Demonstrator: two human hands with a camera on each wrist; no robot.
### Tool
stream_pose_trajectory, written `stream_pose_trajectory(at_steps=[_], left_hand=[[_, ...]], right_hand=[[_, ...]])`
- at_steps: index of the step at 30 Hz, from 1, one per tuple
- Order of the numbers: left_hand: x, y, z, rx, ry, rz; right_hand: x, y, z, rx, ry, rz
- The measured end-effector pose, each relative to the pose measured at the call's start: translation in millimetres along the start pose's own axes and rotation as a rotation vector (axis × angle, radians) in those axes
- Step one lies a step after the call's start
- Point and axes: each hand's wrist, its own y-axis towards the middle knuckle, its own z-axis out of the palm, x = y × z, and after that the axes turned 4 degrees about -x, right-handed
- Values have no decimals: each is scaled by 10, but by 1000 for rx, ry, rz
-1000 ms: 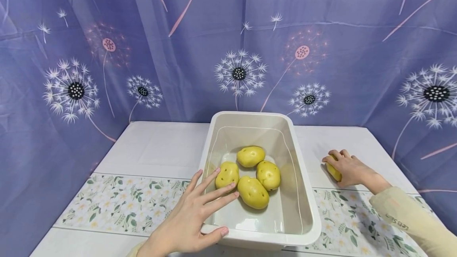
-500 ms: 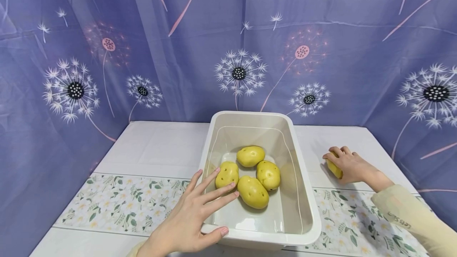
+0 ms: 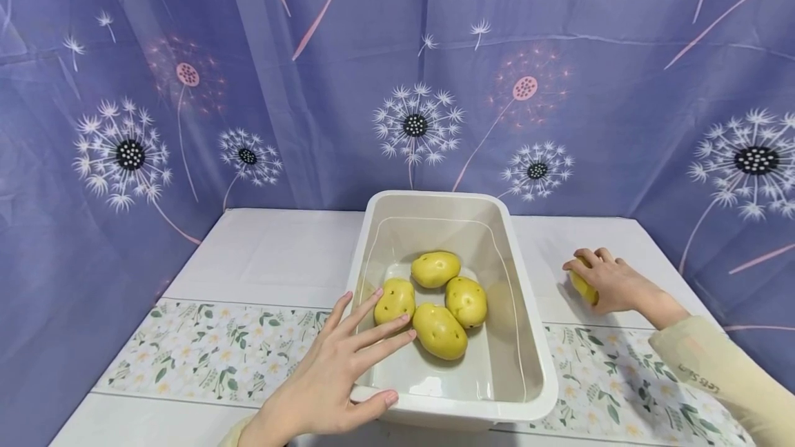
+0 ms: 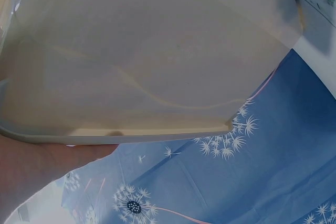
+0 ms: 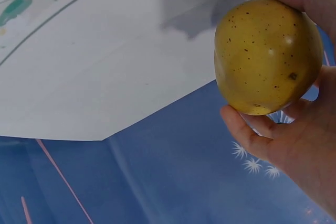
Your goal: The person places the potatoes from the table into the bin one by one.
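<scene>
On the right side of the table, my right hand (image 3: 624, 290) grips a yellow potato (image 5: 268, 56), its thumb and fingers around the sides. The right wrist view shows dark specks on that potato. My left hand (image 3: 332, 368) rests over the near left corner of a pale plastic bin (image 3: 472, 408), fingers straight and spread above the opening, thumb along the front rim. Inside the bin lie several more yellow potatoes, among them a far one (image 3: 436, 269) and a near one (image 3: 439, 332). From the left wrist, the bin's outer wall (image 4: 147, 51) fills most of the view.
The bin stands mid-table on a white cover (image 3: 279, 247) with a flowered band (image 3: 217, 354). A blue-purple curtain (image 3: 323, 123) with dandelion prints surrounds the back and sides.
My right hand has shifted slightly right and upward with the potato in its grip. The left hand, the bin and the potatoes inside it stay where they were.
</scene>
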Motion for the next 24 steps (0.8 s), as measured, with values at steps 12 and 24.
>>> stream_pose_trajectory(at_steps=[12,24], left_hand=[[2,-2,5,8,-1,-5],[4,-9,1,15,-3,-9]], right_hand=[[5,30,-85,-23,-22,-23],[57,107,-225,-51,-45,-59]])
